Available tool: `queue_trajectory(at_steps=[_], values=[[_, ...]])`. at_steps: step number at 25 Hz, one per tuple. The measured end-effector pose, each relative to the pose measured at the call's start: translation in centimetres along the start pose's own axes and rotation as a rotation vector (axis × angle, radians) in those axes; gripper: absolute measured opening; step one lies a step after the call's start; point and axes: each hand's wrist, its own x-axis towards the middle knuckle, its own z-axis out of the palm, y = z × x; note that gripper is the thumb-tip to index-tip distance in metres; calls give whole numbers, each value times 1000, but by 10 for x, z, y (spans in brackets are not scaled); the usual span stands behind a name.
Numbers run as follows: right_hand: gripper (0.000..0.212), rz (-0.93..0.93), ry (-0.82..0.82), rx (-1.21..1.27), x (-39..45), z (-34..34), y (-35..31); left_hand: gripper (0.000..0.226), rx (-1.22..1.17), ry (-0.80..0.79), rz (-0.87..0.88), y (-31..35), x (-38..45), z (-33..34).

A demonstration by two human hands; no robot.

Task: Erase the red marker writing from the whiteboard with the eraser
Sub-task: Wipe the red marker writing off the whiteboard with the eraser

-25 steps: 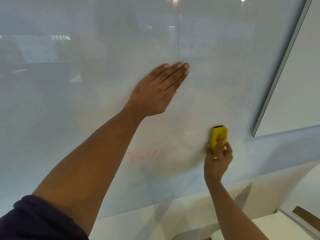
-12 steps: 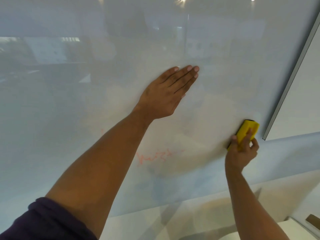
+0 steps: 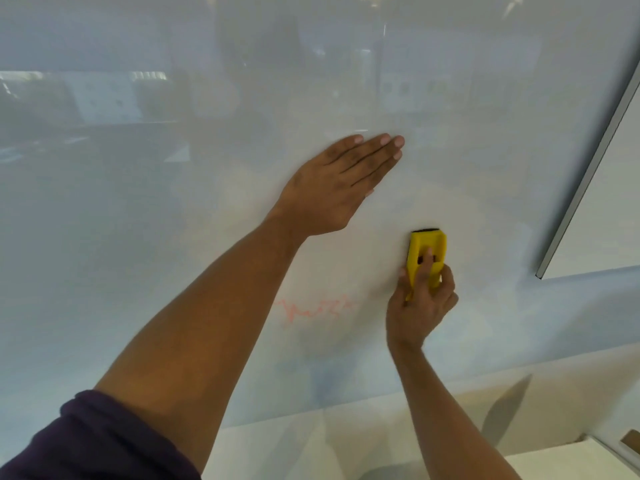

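A glossy whiteboard [image 3: 138,237] fills most of the view. Faint red marker writing [image 3: 313,309] remains low on it, just right of my left forearm. My left hand [image 3: 341,185] lies flat on the board above the writing, fingers straight and together. My right hand [image 3: 420,306] grips a yellow eraser [image 3: 426,252] with a dark pad and holds it against the board, to the right of the writing and slightly above it. The eraser stands nearly upright.
The whiteboard's grey metal edge [image 3: 585,174] runs diagonally at the right, with plain wall beyond it. Below the board is a pale wall strip, and a white surface [image 3: 561,462] shows at the bottom right corner.
My right hand has swept the eraser back to the left from near the board's right edge and turned it upright. My left hand stays flat on the board.
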Motion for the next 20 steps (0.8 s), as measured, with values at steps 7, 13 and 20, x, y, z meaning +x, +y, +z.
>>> queue_trajectory(at_steps=[7, 13, 20], values=[[59, -29, -75, 56, -11, 4, -34, 53, 20, -1, 60, -8, -14, 0], [56, -369, -167, 18, -26, 14, -56, 53, 43, 3, 98, -13, -21, -1], [54, -452, -151, 52, -24, 20, -74, 53, 39, -10, 107, -31, -40, -10]])
